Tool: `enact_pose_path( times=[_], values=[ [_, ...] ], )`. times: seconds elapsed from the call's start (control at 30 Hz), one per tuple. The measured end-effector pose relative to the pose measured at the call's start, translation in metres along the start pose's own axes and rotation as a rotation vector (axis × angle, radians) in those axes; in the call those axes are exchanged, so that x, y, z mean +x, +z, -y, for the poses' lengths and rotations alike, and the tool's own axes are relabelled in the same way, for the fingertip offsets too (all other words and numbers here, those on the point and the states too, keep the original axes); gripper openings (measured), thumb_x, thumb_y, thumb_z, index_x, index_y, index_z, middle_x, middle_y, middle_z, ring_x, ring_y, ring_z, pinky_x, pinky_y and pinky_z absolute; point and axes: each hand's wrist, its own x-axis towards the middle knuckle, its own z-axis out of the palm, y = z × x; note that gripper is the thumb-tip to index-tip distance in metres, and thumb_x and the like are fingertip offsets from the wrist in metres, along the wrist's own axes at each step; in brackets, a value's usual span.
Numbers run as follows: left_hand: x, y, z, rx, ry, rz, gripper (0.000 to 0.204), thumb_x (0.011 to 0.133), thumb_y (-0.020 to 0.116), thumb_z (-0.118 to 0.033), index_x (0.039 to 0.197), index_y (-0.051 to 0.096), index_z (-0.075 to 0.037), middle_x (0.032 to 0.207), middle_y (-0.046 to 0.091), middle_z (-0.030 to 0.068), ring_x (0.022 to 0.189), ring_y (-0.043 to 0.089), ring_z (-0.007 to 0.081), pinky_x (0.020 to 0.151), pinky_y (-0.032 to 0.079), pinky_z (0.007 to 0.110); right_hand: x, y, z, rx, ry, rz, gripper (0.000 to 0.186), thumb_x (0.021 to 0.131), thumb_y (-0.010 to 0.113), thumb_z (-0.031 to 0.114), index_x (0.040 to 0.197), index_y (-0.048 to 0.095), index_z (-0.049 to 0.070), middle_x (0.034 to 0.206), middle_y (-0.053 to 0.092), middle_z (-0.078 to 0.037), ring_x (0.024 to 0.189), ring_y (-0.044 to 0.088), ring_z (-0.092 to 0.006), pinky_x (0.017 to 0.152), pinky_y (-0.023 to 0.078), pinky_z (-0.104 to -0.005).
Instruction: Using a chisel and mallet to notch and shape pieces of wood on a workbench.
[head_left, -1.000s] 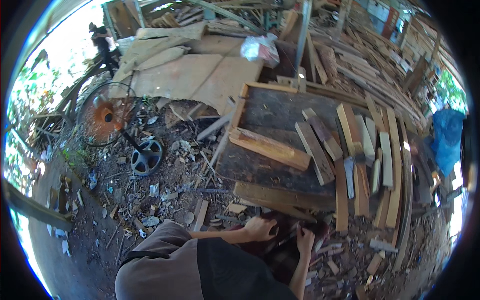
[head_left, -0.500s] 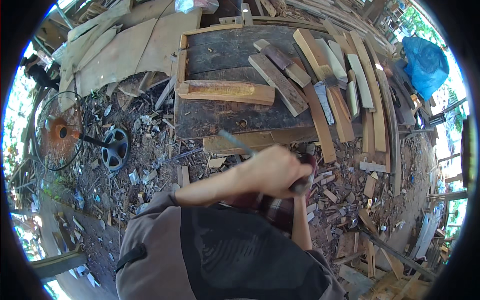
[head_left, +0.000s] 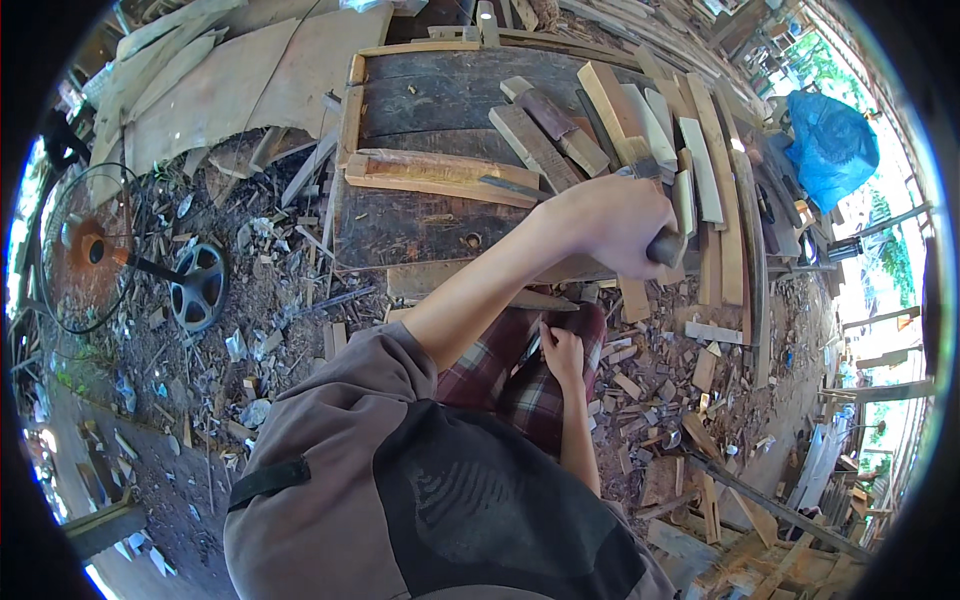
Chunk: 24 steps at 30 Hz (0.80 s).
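My left hand (head_left: 625, 222) is closed round the handle of a chisel (head_left: 512, 187), over the front right part of the workbench. The narrow grey blade points left and overlaps the right end of a carved wooden block (head_left: 420, 172); I cannot tell whether they touch. The dark handle end sticks out below the fist. My right hand (head_left: 563, 352) is low over my plaid-covered lap, one finger stretched out and the others partly hidden. Nothing shows in it. A dark pointed piece of wood (head_left: 545, 300) lies just above it, by my knees.
The dark workbench (head_left: 400, 225) carries several wooden strips and blocks (head_left: 540, 145) on its right side. A standing fan (head_left: 95, 248) with a round base is at the left. Wood scraps (head_left: 640, 375) litter the ground. A blue plastic bag (head_left: 832, 150) hangs at the far right.
My left hand has moved up and to the right with the chisel, from over my lap to over the bench. My right hand, hidden behind it before, now shows.
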Motion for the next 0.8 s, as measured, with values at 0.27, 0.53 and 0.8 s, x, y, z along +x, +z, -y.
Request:
enact_pose_path(
  times=[0.27,0.53,0.8],
  values=[
    [0.011,0.014,0.024,0.002,-0.053,-0.29,0.025,0.069,0.069,-0.027,0.086,0.07,-0.01,0.074,0.066,0.0148,0.074,0.065,0.0339,0.071,0.053,0.042,0.002,-0.001,0.002,-0.013,0.001,0.018,0.039,0.091,0.057,0.03,0.066,0.061,0.0,0.065,0.061,-0.021,0.064,0.061,-0.0396,0.058,0.047,-0.0465],
    [0.012,0.011,0.038,-0.008,-0.066,-0.536,0.026,0.068,0.069,-0.03,0.081,0.068,-0.008,0.068,0.065,0.014,0.069,0.065,0.0336,0.067,0.053,0.042,0.0,0.0,0.003,-0.067,-0.021,0.011,0.038,0.091,0.057,0.029,0.067,0.061,-0.001,0.068,0.06,-0.022,0.064,0.061,-0.0396,0.058,0.047,-0.046],
    [0.01,-0.001,0.048,-0.12,-0.071,-0.639,0.03,0.067,0.072,-0.029,0.073,0.064,-0.001,0.064,0.062,0.0154,0.066,0.063,0.0343,0.064,0.051,0.04,0.006,-0.068,0.049,0.497,0.077,0.197,0.031,0.094,0.06,0.022,0.075,0.061,-0.003,0.062,0.06,-0.005,0.054,0.06,-0.0126,0.05,0.045,-0.0273]
  ],
)
